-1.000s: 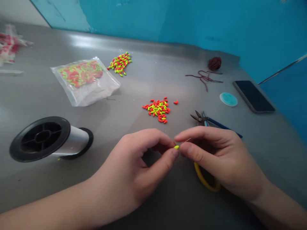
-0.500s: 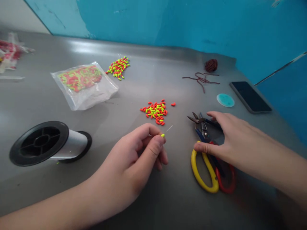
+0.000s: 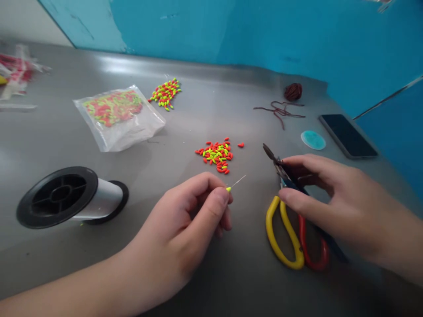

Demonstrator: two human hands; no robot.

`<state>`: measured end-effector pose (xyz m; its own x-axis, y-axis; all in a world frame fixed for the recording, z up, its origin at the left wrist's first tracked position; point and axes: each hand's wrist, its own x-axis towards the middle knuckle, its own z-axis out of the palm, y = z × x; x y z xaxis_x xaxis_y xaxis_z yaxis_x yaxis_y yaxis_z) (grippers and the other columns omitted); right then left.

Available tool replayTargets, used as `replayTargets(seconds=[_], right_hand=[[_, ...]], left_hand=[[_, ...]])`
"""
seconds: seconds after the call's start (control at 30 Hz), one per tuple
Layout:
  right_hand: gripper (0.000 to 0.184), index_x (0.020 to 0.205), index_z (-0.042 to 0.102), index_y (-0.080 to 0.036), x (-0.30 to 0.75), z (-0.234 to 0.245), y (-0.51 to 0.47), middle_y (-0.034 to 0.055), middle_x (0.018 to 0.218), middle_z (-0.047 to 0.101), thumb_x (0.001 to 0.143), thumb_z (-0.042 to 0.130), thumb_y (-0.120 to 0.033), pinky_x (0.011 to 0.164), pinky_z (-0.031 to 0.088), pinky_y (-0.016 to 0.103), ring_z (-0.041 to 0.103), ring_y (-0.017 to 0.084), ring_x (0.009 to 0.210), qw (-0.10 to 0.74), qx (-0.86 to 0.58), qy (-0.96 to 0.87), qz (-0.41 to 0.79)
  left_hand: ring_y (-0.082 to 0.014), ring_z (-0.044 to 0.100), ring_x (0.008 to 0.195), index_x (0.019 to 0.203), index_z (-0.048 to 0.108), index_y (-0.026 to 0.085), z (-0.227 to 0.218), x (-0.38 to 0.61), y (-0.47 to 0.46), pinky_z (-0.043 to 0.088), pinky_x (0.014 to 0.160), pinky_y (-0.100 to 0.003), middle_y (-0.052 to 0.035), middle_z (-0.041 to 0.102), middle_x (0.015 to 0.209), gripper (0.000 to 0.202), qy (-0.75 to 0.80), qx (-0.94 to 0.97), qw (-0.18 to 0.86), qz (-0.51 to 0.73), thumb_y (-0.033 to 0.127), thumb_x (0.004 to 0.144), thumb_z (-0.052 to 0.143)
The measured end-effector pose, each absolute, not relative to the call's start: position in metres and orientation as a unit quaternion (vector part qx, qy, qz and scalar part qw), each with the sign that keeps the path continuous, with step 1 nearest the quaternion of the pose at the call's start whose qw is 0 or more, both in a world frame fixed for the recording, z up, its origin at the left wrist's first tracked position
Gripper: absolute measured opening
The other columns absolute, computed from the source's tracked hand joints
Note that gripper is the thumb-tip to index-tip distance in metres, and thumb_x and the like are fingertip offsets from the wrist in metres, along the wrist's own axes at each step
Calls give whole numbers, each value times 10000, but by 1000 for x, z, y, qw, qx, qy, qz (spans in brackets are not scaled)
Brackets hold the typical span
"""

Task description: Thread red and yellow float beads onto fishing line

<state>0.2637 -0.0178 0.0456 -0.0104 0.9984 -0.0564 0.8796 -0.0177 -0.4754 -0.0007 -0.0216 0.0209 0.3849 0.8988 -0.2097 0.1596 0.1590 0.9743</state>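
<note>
My left hand (image 3: 185, 229) pinches a small yellow bead (image 3: 228, 189) between thumb and forefinger, with a thin clear line sticking out of it up and to the right. My right hand (image 3: 330, 198) is closed around small blue-handled pliers (image 3: 280, 169), whose dark jaws point up and left. Just below the pliers, scissors (image 3: 291, 240) with one yellow and one red handle lie on the grey table (image 3: 205, 110). A small pile of red and yellow beads (image 3: 216, 155) lies beyond my left hand.
A black spool of clear line (image 3: 71, 198) lies at the left. A clear bag of beads (image 3: 117, 114) and a second bead pile (image 3: 165, 92) lie further back. Brown cord (image 3: 280, 108), a teal disc (image 3: 313, 140) and a dark phone (image 3: 346, 134) are at the right, near the blue wall.
My right hand let go of the bead and line, moved right to the pliers and closed on them, lifting them. My left hand keeps pinching the bead.
</note>
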Motion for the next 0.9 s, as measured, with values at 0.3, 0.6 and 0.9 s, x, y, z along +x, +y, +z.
replayTargets(seconds=[0.3,0.6,0.9], right_hand=[[75,996,681,-260,227,52,-44,25,890,773,997,633,-319,597,537,292,752,238,807,140,-626,-642,419],[74,817,605,-269,211,61,-42,13,789,764,855,654,-228,491,484,284,704,216,676,135,-595,-666,429],[81,800,627,-265,210,56,-44,-6,735,745,851,655,-208,486,462,278,684,203,641,116,-603,-671,415]], left_hand=[[-100,695,659,974,656,241,18,0,-22,556,654,-194,47,765,740,276,439,493,662,355,433,1143,552],[-116,711,703,981,643,232,19,1,-25,554,684,-216,21,779,785,288,424,498,680,330,456,1140,560],[-117,699,722,981,658,219,19,1,-28,561,703,-221,7,757,808,282,403,497,696,327,423,1145,554]])
